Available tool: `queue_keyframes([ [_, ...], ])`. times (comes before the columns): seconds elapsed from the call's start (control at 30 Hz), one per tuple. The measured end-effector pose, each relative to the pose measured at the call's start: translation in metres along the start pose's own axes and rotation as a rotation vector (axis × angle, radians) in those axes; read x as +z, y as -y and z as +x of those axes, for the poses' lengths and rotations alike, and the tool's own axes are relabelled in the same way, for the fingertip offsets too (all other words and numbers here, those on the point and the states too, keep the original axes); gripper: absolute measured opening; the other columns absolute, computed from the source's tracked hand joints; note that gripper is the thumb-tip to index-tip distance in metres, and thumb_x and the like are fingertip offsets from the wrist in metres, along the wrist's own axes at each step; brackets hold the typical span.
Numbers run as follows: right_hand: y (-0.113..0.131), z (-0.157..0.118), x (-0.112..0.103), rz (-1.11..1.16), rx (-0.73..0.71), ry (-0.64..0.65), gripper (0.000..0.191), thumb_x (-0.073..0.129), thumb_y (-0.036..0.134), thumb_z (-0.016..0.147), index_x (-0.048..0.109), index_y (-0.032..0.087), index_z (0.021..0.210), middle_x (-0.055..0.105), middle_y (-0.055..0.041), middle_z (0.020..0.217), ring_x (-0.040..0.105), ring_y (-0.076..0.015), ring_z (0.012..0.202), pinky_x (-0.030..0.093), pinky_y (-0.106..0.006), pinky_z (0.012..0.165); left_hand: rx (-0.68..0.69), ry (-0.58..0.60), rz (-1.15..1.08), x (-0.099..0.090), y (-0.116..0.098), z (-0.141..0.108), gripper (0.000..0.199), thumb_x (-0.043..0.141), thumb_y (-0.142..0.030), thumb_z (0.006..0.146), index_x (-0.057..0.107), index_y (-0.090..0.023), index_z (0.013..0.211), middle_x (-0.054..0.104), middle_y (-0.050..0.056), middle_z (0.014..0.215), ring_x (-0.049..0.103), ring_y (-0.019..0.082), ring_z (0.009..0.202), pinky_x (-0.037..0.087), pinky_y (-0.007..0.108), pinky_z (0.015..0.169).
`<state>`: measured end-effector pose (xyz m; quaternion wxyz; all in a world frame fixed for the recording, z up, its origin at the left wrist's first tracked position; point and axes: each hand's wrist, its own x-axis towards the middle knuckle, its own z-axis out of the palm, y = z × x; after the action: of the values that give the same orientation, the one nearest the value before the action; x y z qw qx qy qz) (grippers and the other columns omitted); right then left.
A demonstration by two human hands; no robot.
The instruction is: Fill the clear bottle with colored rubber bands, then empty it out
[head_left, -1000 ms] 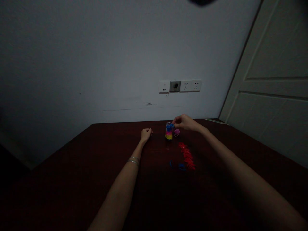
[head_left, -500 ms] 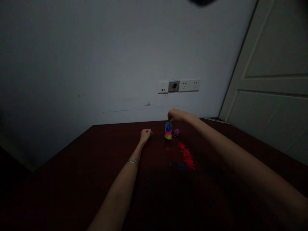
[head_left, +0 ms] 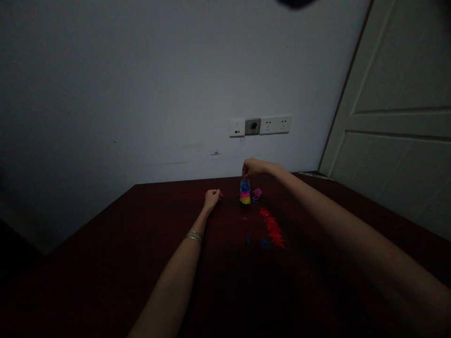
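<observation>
A small clear jar (head_left: 245, 192) stands upright on the dark red table, filled in layers: yellow at the bottom, pink above, blue on top. My right hand (head_left: 252, 167) is over its mouth, fingers pointing down and pinched together; what is between the fingertips is too small and dark to make out. To the left of the jar, my left hand (head_left: 212, 197) rests on the table, loosely curled with nothing visible in it. Close to the jar's right side lies a small pink piece (head_left: 257, 193), with a thin blue strand (head_left: 255, 201) by it.
A row of red strands (head_left: 272, 227) runs toward me on the table (head_left: 116, 244). Small blue pieces (head_left: 265, 243) lie left of its near end. Behind the table, the wall carries sockets (head_left: 275, 125); a pale door (head_left: 394, 141) is at the right.
My right hand has shifted slightly down and left, with its fingers lower at the jar's mouth. A blue strand now shows beside the pink piece. The left hand stays put.
</observation>
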<state>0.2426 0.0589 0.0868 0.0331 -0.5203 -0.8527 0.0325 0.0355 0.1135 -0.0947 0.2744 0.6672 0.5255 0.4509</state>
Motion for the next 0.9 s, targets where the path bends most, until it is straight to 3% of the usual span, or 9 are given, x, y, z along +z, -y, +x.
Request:
queue_keyframes([
  [0.7,-0.014,-0.007,0.005,0.314,0.006,-0.091,0.025,0.053,0.015,0.069,0.069,0.005,0.085,0.067,-0.0097,0.072,0.058,-0.0124,0.060,0.042,-0.021,0.055,-0.018,0.010,-0.007,0.000,0.000,0.000,0.034,0.041,-0.035,0.075,0.061,-0.013,0.057,0.050,-0.001,0.046,0.045,0.010,0.046,0.033,0.021,0.051],
  [0.9,-0.033,-0.025,0.021,0.214,0.121,-0.131,0.020,0.057,0.019,0.066,0.071,0.010,0.077,0.067,-0.0076,0.071,0.058,-0.0141,0.064,0.041,-0.022,0.055,-0.007,0.006,0.004,0.001,0.005,0.003,0.037,0.040,-0.037,0.076,0.061,-0.013,0.057,0.050,-0.001,0.046,0.045,0.010,0.046,0.033,0.021,0.051],
])
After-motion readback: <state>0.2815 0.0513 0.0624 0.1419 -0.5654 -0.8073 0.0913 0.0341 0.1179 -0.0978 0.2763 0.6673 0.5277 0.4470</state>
